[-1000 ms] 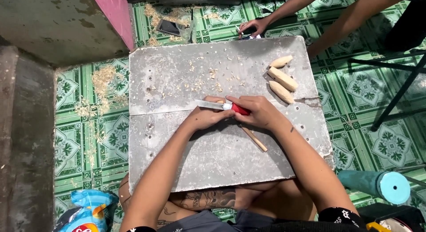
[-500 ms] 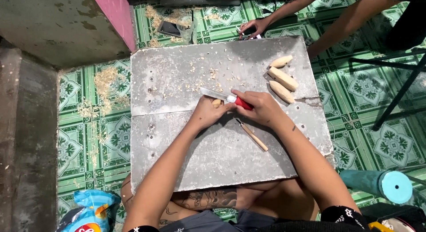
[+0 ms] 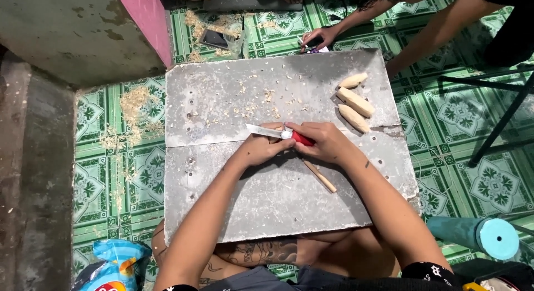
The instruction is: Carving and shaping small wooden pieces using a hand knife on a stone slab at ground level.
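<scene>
Home floor workshop: wood shavings, green tiles

Bare grey board lies open left; three carved wooden pieces crowd the right.

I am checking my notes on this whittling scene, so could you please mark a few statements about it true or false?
1. The right hand holds a red-handled knife. True.
2. Three pale carved wooden pieces lie on the grey slab. True.
3. The thin wooden stick lies on the green tiled floor. False: it lies on the slab.
4. The left hand rests on the blue snack bag. False: it is at the knife.
</scene>
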